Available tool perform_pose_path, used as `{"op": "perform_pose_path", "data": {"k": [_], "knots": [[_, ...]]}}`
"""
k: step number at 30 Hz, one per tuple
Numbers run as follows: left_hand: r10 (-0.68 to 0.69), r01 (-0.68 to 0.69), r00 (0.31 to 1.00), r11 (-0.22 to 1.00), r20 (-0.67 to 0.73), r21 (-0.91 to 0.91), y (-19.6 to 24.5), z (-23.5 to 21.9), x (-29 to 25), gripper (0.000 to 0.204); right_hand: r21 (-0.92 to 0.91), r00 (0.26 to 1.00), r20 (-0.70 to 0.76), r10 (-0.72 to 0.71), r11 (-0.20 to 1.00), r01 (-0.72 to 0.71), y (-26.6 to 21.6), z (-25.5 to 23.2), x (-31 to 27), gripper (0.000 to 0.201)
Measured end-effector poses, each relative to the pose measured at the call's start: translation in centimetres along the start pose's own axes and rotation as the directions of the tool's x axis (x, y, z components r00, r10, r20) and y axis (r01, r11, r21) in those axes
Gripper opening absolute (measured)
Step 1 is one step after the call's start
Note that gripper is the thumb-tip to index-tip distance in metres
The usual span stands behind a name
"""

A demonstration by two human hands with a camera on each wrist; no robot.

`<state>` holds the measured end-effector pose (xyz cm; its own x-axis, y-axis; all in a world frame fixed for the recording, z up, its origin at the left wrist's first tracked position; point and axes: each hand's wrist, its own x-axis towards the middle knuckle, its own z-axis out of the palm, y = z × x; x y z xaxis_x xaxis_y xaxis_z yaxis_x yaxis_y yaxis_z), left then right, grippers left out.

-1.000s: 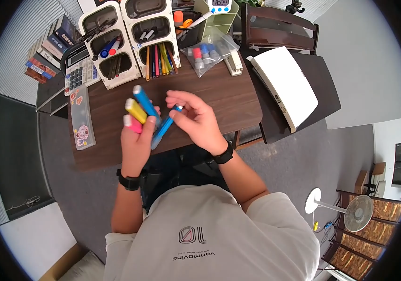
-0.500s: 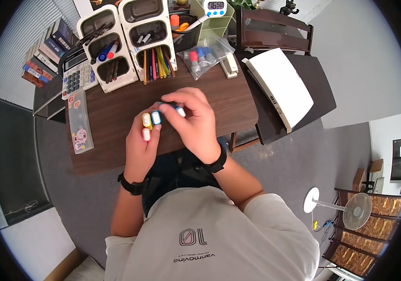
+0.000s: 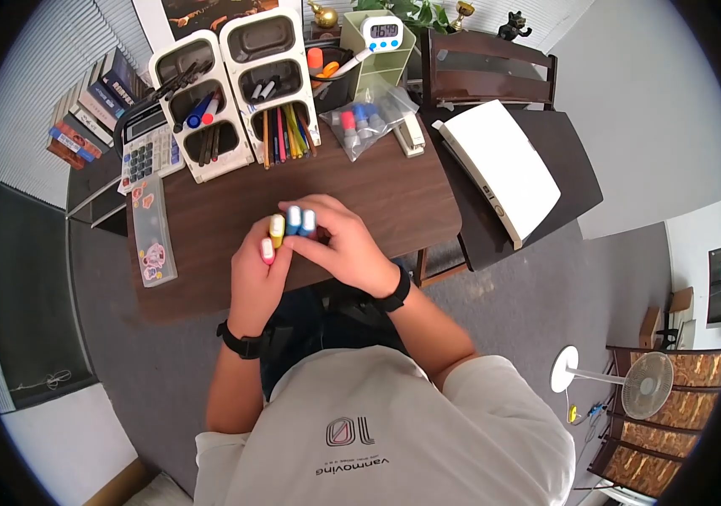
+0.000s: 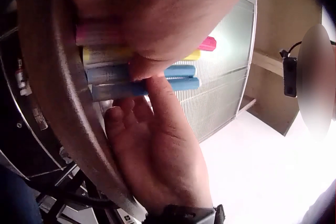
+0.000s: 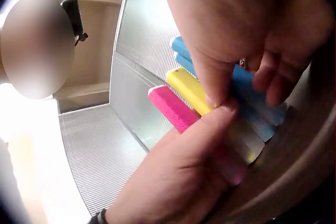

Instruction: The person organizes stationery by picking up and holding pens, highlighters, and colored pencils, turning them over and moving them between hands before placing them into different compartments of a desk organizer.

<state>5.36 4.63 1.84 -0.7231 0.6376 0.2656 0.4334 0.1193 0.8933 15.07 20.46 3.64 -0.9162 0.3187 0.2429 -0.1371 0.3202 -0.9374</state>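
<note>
In the head view my left hand [image 3: 255,278] grips a bundle of markers over the near part of the table, white ends upward. The pink marker [image 3: 268,251] and the yellow marker [image 3: 277,231] lie under its thumb. Two blue markers [image 5: 179,58] stand side by side at the right of the bundle. My right hand [image 3: 350,251] holds the blue markers between thumb and fingers, right against the left hand. In the left wrist view the pink marker [image 4: 208,43] sticks out beyond the hand, and both thumbs cross the row. The palms partly hide the barrels.
White organizers [image 3: 269,80] with pens and pencils stand at the back. A clear bag [image 3: 369,126] of bottles and a stapler [image 3: 411,135] lie right of them. A stickered case [image 3: 152,240] and a calculator [image 3: 150,158] lie at the left. A white box [image 3: 503,169] sits on the chair.
My right hand has brought its blue marker leftward against the others. The markers, spread and tilted a second ago, now stand close together in a row, and my hands have come together.
</note>
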Motion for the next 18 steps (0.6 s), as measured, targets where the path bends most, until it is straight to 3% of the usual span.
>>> {"op": "perform_pose_path", "data": {"k": [2, 6, 8, 10, 11, 13, 14, 16, 18], "knots": [[-0.042, 0.042, 0.999, 0.999, 0.016, -0.002, 0.4, 0.0, 0.2, 0.033, 0.022, 0.997, -0.074, -0.039, 0.999, 0.041, 0.7, 0.0, -0.6, 0.038], [0.020, -0.021, 0.999, 1.000, 0.038, 0.020, 0.3, 0.0, 0.2, 0.036, 0.012, 0.986, -0.092, -0.141, 0.990, 0.143, 1.6, 0.1, -0.8, 0.042], [0.060, -0.060, 0.997, 0.998, 0.048, 0.003, 0.4, -0.1, 0.2, 0.038, 0.029, 0.988, -0.083, -0.130, 0.991, 0.133, 1.8, 0.4, -0.9, 0.047], [-0.011, 0.013, 0.998, 0.999, 0.069, -0.032, 0.7, -0.4, 0.3, 0.035, 0.330, 0.993, -0.108, 0.048, 0.944, -0.009, 1.4, 0.8, -1.3, 0.054], [-0.009, 0.011, 0.998, 0.999, 0.062, -0.035, 0.3, -0.5, 0.2, 0.035, 0.326, 0.994, -0.103, 0.043, 0.945, -0.007, 1.3, 1.0, -1.5, 0.054], [-0.206, 0.229, 0.973, 0.917, 0.104, -0.327, -0.8, -1.1, 0.2, 0.031, 0.146, 0.985, -0.145, -0.090, 0.983, 0.111, 1.2, 1.4, -1.7, 0.061], [-0.205, 0.227, 0.974, 0.916, 0.099, -0.331, -0.9, -1.3, 0.2, 0.031, -0.086, 0.979, -0.116, -0.167, 0.984, 0.158, 0.4, 1.4, -1.8, 0.064], [-0.198, 0.229, 0.973, 0.823, 0.114, -0.520, -0.8, -1.7, 0.3, 0.027, -0.291, 0.964, -0.079, -0.253, 0.931, 0.220, -0.3, 1.9, -1.7, 0.065], [-0.185, 0.218, 0.976, 0.819, 0.115, -0.531, -1.7, -1.8, 0.3, 0.028, -0.271, 0.965, -0.090, -0.246, 0.938, 0.214, -0.8, 2.5, -1.8, 0.061]]}}
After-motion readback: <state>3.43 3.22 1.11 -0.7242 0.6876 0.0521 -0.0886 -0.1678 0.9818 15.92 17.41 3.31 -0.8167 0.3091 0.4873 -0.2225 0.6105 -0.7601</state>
